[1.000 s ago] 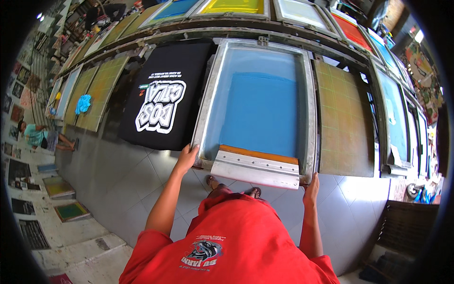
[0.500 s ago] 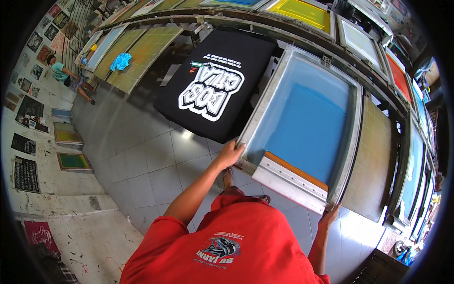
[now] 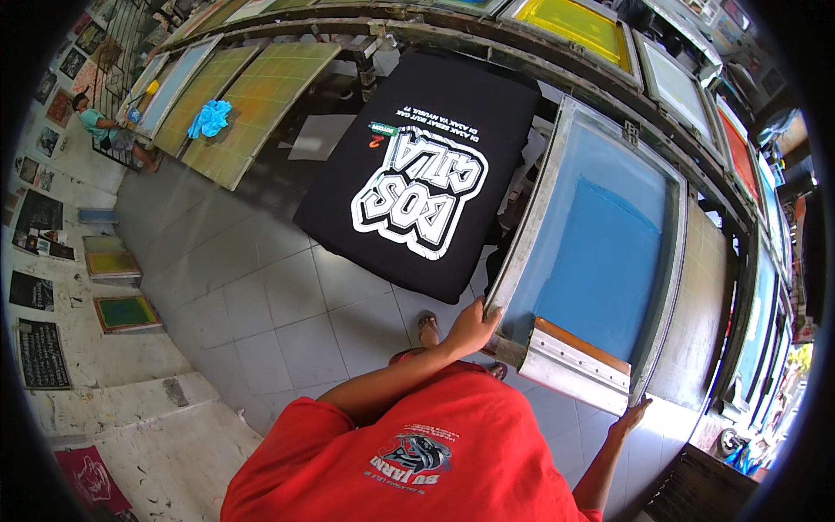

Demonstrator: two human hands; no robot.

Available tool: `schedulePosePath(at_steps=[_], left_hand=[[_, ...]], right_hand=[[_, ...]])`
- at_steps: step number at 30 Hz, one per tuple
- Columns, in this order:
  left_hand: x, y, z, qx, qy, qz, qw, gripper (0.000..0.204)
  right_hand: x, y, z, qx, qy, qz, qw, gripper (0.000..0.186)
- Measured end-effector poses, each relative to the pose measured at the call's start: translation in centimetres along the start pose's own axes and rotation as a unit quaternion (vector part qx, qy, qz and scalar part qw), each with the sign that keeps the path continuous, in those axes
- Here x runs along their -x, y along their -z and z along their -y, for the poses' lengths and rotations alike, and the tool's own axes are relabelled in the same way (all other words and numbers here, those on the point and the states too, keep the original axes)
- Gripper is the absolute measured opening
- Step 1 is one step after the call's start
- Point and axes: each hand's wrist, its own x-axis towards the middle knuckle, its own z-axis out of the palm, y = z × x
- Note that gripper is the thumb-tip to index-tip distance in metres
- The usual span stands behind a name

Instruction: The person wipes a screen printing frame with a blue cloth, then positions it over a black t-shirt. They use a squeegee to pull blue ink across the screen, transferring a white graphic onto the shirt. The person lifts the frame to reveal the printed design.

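My left hand (image 3: 474, 326) is closed around the near left corner of a metal-framed printing screen (image 3: 578, 244) whose mesh carries a blue field. At the near right corner, the fingers of my right hand (image 3: 628, 418) grip the same frame. A squeegee (image 3: 576, 372) with a pale metal holder and an orange-brown edge lies across the screen's near end, between my hands. Left of the screen, a black T-shirt (image 3: 422, 96) is stretched flat over a board, its white block lettering upside down to me. What lies beneath the screen is hidden.
A bare yellowish board (image 3: 683, 331) adjoins the screen's right side. To the left, a crumpled blue cloth (image 3: 210, 118) rests on another board (image 3: 283, 83). A person (image 3: 109, 130) sits at the far left. More framed screens (image 3: 574, 30) line the far rail. Small frames (image 3: 126, 313) lean against the wall.
The view has shifted, so the shirt and screen appear farther right and slightly lower. Both hands keep their hold on the frame, and the squeegee stays at its near end.
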Motion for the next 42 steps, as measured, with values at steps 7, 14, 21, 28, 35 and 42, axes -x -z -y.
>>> schedulePosePath(at_steps=[7, 14, 21, 28, 35, 42], left_hand=[[-0.5, -1.3, 1.2, -0.027, -0.021, -0.053, 0.998, 0.043], [-1.4, -2.0, 3.5, -0.027, -0.069, -0.086, 0.994, 0.038], [-0.9, -1.9, 2.2, 0.016, -0.05, -0.083, 0.995, 0.035], [-0.5, -2.1, 1.4, 0.043, -0.007, -0.08, 0.996, 0.04], [-0.6, -1.8, 1.4, 0.002, -0.014, -0.085, 0.996, 0.04], [-0.6, -1.6, 0.9, -0.038, -0.061, -0.076, 0.994, 0.041]], right_hand=[[5.4, 1.2, 3.0, 0.119, 0.236, -0.041, 0.964, 0.05], [11.2, -0.8, 10.4, 0.404, 0.443, 0.223, 0.768, 0.072], [8.9, -1.6, 12.8, 0.376, 0.515, 0.315, 0.703, 0.052], [7.0, -1.5, 14.8, 0.354, 0.532, 0.347, 0.686, 0.041], [6.4, -2.4, 17.4, 0.318, 0.526, 0.34, 0.712, 0.04], [6.3, -3.3, 18.9, 0.329, 0.521, 0.335, 0.713, 0.037]])
